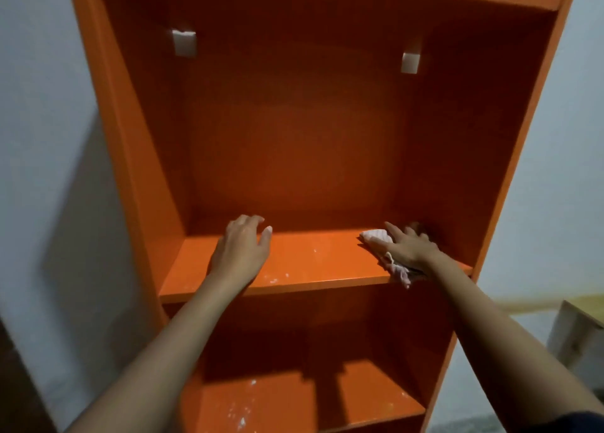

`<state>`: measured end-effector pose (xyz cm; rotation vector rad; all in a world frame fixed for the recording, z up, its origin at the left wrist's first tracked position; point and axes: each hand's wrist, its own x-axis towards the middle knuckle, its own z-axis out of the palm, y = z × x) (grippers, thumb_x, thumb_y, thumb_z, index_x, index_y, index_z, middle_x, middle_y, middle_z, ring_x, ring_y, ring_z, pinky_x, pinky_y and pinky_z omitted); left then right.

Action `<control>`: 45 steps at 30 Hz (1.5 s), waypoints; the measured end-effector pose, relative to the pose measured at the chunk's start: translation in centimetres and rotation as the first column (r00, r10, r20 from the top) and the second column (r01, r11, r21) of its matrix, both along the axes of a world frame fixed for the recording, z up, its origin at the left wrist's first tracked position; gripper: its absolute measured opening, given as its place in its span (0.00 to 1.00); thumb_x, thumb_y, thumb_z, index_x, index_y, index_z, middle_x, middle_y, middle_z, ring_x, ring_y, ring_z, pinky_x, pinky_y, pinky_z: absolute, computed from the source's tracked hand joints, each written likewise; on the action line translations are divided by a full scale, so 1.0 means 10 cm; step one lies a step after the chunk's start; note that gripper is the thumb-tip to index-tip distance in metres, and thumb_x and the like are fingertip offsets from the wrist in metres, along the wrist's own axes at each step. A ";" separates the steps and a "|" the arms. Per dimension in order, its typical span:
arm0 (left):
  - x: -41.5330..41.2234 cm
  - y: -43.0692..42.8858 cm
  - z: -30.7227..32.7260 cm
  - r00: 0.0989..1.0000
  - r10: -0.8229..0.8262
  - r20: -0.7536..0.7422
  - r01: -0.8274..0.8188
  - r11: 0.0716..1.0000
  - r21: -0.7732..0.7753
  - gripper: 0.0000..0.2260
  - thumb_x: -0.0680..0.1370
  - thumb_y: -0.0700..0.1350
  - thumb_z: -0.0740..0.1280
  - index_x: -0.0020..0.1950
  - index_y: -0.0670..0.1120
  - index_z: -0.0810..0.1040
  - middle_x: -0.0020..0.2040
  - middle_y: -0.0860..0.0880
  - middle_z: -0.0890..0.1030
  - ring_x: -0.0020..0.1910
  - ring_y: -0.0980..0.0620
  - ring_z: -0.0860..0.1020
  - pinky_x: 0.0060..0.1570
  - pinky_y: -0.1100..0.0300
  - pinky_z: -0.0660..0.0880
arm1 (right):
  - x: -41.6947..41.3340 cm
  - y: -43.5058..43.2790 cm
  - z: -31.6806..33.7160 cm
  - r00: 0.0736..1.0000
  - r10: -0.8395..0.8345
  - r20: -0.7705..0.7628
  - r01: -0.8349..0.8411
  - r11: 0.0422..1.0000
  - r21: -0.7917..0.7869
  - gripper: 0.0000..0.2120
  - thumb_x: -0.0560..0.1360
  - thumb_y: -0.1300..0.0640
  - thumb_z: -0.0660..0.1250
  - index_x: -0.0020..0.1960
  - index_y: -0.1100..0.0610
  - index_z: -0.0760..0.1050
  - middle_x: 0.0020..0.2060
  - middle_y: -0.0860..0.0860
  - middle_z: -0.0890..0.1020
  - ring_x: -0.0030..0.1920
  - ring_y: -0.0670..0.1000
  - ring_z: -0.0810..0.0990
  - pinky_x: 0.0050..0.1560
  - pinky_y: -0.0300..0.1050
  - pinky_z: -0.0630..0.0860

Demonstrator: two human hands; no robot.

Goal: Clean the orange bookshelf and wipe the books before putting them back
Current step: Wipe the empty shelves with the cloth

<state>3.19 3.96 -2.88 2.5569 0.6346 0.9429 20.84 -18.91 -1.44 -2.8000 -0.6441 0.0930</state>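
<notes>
The orange bookshelf filled the centre of the frame, standing against a white wall. Two small pale square fittings were fixed to its back panel, one at upper left and one at upper right.

The middle shelf board ran across the centre, glossy and marked with white specks near its front edge. The lower shelf, at the bottom of the frame, carried similar white marks.

The left hand rested palm down on the left part of the middle board, fingers loosely curved and holding nothing. The right hand lay flat with fingers spread, pressing a pale, faintly striped cloth against the board's right end, by the side panel. A frayed corner of the cloth hung over the front edge.

A pale, blurred piece of furniture stood at lower right.
</notes>
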 end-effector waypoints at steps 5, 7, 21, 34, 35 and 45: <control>-0.39 0.38 -0.08 0.961 0.159 -0.226 -0.164 0.986 -0.002 0.21 0.82 0.53 0.53 0.66 0.39 0.71 0.65 0.40 0.71 0.67 0.41 0.67 0.65 0.50 0.64 | -0.04 0.47 0.00 0.992 0.116 0.037 -0.114 0.992 -0.056 0.39 0.73 0.28 0.47 0.76 0.50 0.52 0.76 0.57 0.51 0.74 0.63 0.52 0.72 0.58 0.52; -0.44 0.43 -0.10 0.954 0.164 -0.249 -0.181 0.982 -0.046 0.22 0.82 0.54 0.53 0.64 0.39 0.71 0.64 0.39 0.71 0.66 0.41 0.67 0.65 0.49 0.64 | -0.04 0.70 0.01 0.982 0.184 0.034 -0.182 0.982 -0.050 0.38 0.73 0.29 0.49 0.76 0.51 0.54 0.76 0.56 0.53 0.74 0.62 0.54 0.71 0.56 0.53; -0.46 0.39 -0.10 0.940 0.228 -0.255 -0.251 0.966 -0.064 0.22 0.81 0.56 0.53 0.67 0.42 0.69 0.66 0.44 0.70 0.67 0.43 0.67 0.64 0.49 0.66 | -0.25 1.71 0.11 0.724 0.668 -0.175 -0.629 0.742 0.232 0.25 0.79 0.45 0.58 0.73 0.54 0.61 0.72 0.51 0.65 0.70 0.52 0.65 0.66 0.40 0.57; -0.68 0.21 -0.08 0.952 0.125 0.279 -0.125 0.992 -0.017 0.13 0.80 0.41 0.59 0.60 0.37 0.76 0.65 0.41 0.73 0.66 0.44 0.70 0.63 0.57 0.64 | -1.06 1.21 -0.02 0.599 0.800 -0.025 -0.770 0.584 0.256 0.23 0.76 0.42 0.61 0.71 0.43 0.65 0.72 0.44 0.66 0.71 0.47 0.64 0.68 0.44 0.61; -0.74 0.15 -0.08 0.941 0.104 0.323 -0.124 0.991 0.042 0.12 0.80 0.40 0.59 0.60 0.38 0.76 0.67 0.41 0.72 0.68 0.45 0.69 0.65 0.57 0.64 | -1.13 1.11 -0.02 0.593 0.805 -0.012 -0.773 0.574 0.270 0.22 0.77 0.43 0.62 0.69 0.43 0.68 0.70 0.44 0.69 0.69 0.46 0.67 0.67 0.45 0.64; -1.24 -0.04 0.07 0.759 0.063 0.648 -0.211 0.965 0.153 0.23 0.79 0.38 0.61 0.73 0.43 0.62 0.74 0.40 0.59 0.73 0.49 0.58 0.70 0.57 0.60 | -1.37 0.14 -0.02 0.764 0.646 0.005 -0.326 0.379 0.866 0.08 0.79 0.54 0.61 0.48 0.51 0.78 0.38 0.46 0.85 0.40 0.43 0.82 0.41 0.39 0.75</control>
